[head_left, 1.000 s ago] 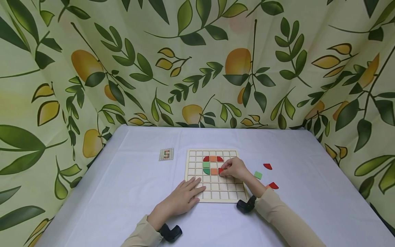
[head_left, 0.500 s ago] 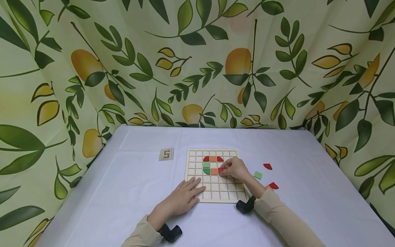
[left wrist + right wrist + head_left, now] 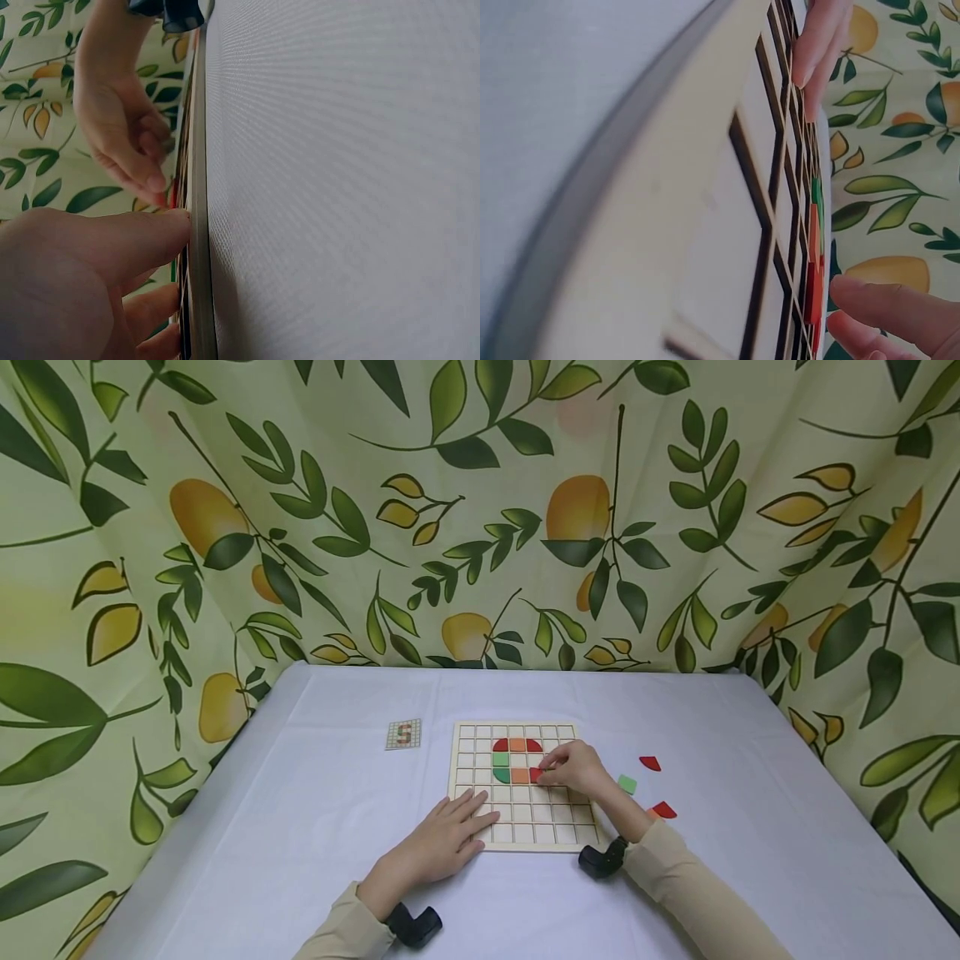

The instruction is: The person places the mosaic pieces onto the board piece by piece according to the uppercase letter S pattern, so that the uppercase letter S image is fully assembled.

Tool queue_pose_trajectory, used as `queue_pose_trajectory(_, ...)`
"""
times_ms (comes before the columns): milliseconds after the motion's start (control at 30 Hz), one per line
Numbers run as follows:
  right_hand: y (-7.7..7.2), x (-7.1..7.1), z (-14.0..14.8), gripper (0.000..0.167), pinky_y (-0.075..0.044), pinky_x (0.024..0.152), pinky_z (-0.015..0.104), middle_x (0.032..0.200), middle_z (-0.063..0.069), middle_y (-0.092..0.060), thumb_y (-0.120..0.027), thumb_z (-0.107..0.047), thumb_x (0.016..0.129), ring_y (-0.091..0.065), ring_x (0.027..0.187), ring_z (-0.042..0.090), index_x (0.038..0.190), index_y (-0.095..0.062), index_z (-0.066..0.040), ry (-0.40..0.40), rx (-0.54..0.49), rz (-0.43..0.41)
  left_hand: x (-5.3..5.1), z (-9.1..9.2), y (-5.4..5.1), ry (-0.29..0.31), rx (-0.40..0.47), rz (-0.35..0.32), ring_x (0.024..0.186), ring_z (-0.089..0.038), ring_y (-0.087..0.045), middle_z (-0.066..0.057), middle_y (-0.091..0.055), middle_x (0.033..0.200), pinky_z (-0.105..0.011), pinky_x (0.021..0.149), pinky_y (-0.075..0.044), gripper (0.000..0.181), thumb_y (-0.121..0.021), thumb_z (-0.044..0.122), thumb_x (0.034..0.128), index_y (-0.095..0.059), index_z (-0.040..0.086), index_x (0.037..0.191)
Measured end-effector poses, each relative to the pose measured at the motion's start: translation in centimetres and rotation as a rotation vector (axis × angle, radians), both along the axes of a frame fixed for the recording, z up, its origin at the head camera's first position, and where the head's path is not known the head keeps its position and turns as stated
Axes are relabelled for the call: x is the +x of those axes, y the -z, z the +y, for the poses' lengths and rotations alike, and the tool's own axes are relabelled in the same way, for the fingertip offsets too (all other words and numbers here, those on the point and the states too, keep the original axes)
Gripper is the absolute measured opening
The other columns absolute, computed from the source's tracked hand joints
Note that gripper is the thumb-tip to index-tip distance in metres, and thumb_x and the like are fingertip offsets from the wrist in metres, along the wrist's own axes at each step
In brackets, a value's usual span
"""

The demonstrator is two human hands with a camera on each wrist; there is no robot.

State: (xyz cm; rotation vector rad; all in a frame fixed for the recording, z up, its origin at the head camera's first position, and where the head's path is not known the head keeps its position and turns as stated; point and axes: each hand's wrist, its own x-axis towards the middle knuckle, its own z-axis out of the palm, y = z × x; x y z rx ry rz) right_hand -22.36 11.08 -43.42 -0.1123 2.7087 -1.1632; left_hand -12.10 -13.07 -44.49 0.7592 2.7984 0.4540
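A wooden grid board holds a curved figure of red, orange and green pieces. My left hand lies with spread fingers on its lower left part; in the left wrist view the thumb of this hand touches the board's edge. At the right end of the figure's lower row is a red piece, with the fingertips of my right hand right beside it. From the right wrist view, the fingers of my right hand are bent slightly and stand just off the red piece.
Right of the board lie a green square, a red piece, and another red piece with an orange one partly behind the forearm. A small pattern card lies at the upper left. A leaf-patterned curtain hangs behind the table.
My right hand has shifted slightly right, its fingertips drawing off the red piece, which shows more fully. My left hand has stayed in place.
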Motion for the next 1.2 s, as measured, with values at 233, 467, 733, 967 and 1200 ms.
queue_pose_trajectory(233, -0.5, 0.3, 0.7, 0.014, -0.033, 0.057, 0.024, 0.068, 0.0, -0.051, -0.081, -0.013, 0.074, -0.042, 0.069, 0.015, 0.084, -0.076, -0.004, -0.009, -0.006, -0.005, -0.1, 0.0, 0.1, -0.004, -0.001, -0.004, 0.151, -0.026, -0.025, -0.002, -0.031, 0.16, -0.055, 0.12, -0.025, 0.045, -0.048, 0.034, 0.0995, -0.045, 0.029, 0.144)
queue_pose_trajectory(467, -0.6, 0.3, 1.0, 0.016, -0.032, 0.057, 0.024, 0.065, -0.001, -0.047, -0.08, -0.012, 0.075, -0.041, 0.068, 0.015, 0.088, -0.077, -0.003, -0.028, -0.011, -0.011, -0.2, 0.0, -0.1, -0.003, -0.012, -0.008, 0.151, -0.025, -0.024, -0.002, -0.03, 0.16, -0.054, 0.121, -0.024, 0.045, -0.047, 0.034, 0.0998, -0.045, 0.029, 0.144)
queue_pose_trajectory(733, 0.3, -0.1, 0.6, 0.014, -0.032, 0.059, 0.024, 0.069, 0.001, -0.053, -0.081, -0.011, 0.074, -0.042, 0.071, 0.015, 0.086, -0.077, -0.004, -0.05, 0.01, -0.013, -0.1, -0.1, -0.3, 0.012, -0.007, -0.002, 0.15, -0.027, -0.026, -0.004, -0.033, 0.159, -0.056, 0.12, -0.025, 0.045, -0.048, 0.032, 0.0997, -0.046, 0.027, 0.144)
queue_pose_trajectory(967, 0.5, -0.2, 0.7, 0.012, -0.033, 0.06, 0.024, 0.076, 0.004, -0.058, -0.08, -0.011, 0.076, -0.043, 0.074, 0.016, 0.086, -0.077, -0.005, -0.039, 0.013, -0.025, -0.1, 0.0, -0.1, 0.011, -0.012, -0.001, 0.151, -0.027, -0.026, -0.003, -0.032, 0.16, -0.055, 0.12, -0.025, 0.045, -0.048, 0.033, 0.0997, -0.045, 0.028, 0.144)
queue_pose_trajectory(1200, 0.1, 0.4, 1.6, 0.012, -0.034, 0.059, 0.024, 0.073, 0.002, -0.056, -0.077, -0.014, 0.079, -0.043, 0.074, 0.016, 0.086, -0.077, -0.005, -0.021, 0.004, -0.042, -0.1, -0.1, -0.2, 0.014, -0.008, 0.003, 0.15, -0.027, -0.027, -0.004, -0.033, 0.159, -0.055, 0.12, -0.026, 0.045, -0.049, 0.031, 0.0994, -0.046, 0.027, 0.144)
